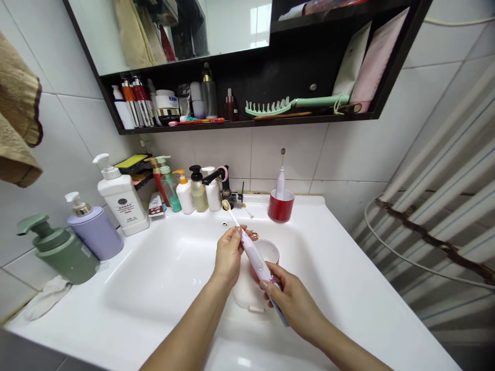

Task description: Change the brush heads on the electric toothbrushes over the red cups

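A white and pink electric toothbrush (255, 257) slants across the basin, with its bristled head (226, 205) pointing up toward the tap. My left hand (229, 256) has its fingers closed around the upper handle. My right hand (291, 301) grips the lower handle, and its end is partly hidden by that hand. Just behind the toothbrush, a red cup with a white inside (268, 256) stands in the basin, partly covered by it. A white plastic case (246, 292) lies under the toothbrush, near my right hand.
The white sink (332, 252) has a black tap (214, 176) at the back. Beside the tap stand several pump bottles (121, 196), and a red cup holding another electric toothbrush (281, 205). Above is a dark shelf (247, 121) with toiletries and a green comb.
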Demonstrator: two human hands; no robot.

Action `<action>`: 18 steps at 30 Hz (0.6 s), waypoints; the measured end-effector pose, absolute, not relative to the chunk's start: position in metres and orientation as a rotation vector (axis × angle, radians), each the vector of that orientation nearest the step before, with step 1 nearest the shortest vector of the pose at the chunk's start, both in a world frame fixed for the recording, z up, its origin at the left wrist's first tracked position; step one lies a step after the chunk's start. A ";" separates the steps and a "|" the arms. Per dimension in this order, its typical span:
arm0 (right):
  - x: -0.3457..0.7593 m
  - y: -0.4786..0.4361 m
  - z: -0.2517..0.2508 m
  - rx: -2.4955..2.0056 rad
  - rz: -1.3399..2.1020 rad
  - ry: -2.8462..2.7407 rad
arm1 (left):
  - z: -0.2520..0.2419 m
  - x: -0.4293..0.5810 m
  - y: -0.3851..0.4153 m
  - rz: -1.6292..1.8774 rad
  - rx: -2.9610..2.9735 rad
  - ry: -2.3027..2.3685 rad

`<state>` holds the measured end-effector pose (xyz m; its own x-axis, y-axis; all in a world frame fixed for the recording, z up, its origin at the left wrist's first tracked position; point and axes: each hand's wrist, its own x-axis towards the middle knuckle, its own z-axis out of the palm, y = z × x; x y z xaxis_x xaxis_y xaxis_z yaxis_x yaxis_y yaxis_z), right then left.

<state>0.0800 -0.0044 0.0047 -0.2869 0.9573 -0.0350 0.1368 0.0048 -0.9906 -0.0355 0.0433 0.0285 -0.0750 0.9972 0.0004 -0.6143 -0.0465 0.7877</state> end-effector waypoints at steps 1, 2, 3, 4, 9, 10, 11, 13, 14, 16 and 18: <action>0.080 -0.004 0.004 -1.165 1.376 -1.516 | 0.028 -0.037 0.044 1.506 0.703 0.754; 0.079 -0.005 0.004 -1.154 1.397 -1.508 | 0.028 -0.038 0.045 1.493 0.711 0.760; 0.079 -0.005 0.004 -1.142 1.431 -1.495 | 0.027 -0.038 0.045 1.484 0.710 0.761; 0.078 -0.005 0.003 -1.127 1.474 -1.478 | 0.027 -0.037 0.044 1.475 0.702 0.758; 0.076 -0.007 0.005 -1.094 1.609 -1.403 | 0.028 -0.035 0.043 1.458 0.669 0.720; 0.076 -0.008 0.006 -1.092 1.610 -1.399 | 0.029 -0.036 0.043 1.455 0.669 0.709; 0.075 -0.008 0.006 -1.091 1.609 -1.396 | 0.029 -0.036 0.043 1.448 0.669 0.698; 0.075 -0.009 0.007 -1.085 1.619 -1.401 | 0.031 -0.037 0.043 1.432 0.666 0.679; 0.075 -0.009 0.008 -1.085 1.613 -1.410 | 0.031 -0.038 0.043 1.423 0.665 0.672; 0.075 -0.008 0.008 -1.102 1.559 -1.449 | 0.032 -0.038 0.043 1.418 0.660 0.674; 0.076 -0.007 0.008 -1.150 1.435 -1.512 | 0.032 -0.038 0.043 1.426 0.657 0.705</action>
<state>0.0761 -0.0072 0.0079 -0.3215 0.9447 -0.0643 0.1134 -0.0290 -0.9931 -0.0384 0.0427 0.0319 0.0175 0.9990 -0.0412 -0.6395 0.0429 0.7676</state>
